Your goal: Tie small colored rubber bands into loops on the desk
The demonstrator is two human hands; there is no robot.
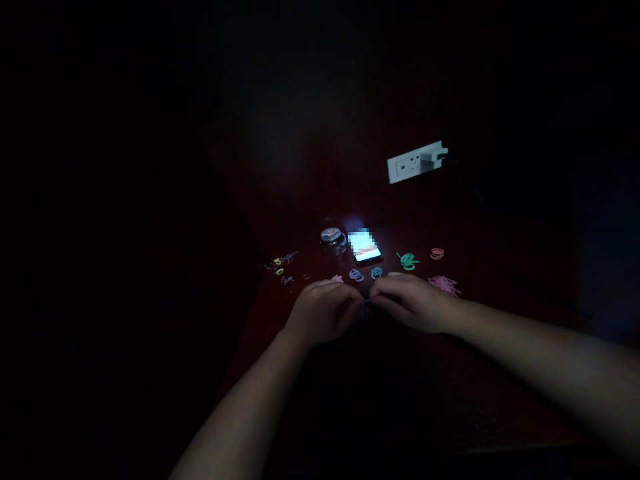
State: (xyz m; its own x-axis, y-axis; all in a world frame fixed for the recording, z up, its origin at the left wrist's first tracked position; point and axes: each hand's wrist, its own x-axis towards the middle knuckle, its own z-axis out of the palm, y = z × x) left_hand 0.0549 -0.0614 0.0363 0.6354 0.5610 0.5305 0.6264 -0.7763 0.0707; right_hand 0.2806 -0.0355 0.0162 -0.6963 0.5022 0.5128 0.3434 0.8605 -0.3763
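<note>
My left hand (pixel 324 311) and my right hand (pixel 416 304) meet fingertip to fingertip over the dark table. Each is closed in a pinch. Between them shows a short bit of a thin bluish rubber band (pixel 367 301), mostly covered by the fingers. Just beyond the hands lie a purple cluster of bands (pixel 356 275) and a blue cluster (pixel 377 273). Part of a pink pile (pixel 337 279) peeks out behind my left hand. Past my right hand are a larger pink pile (pixel 444 286), green bands (pixel 409 261) and orange bands (pixel 437 253).
A lit phone (pixel 367 255) lies behind the bands, beside a small clear jar with a lid (pixel 331 235). Yellow and purple bits (pixel 279 271) are scattered at the left table edge. A power socket (pixel 404 168) with a plugged-in adapter (pixel 434 158) sits behind. The surroundings are very dark.
</note>
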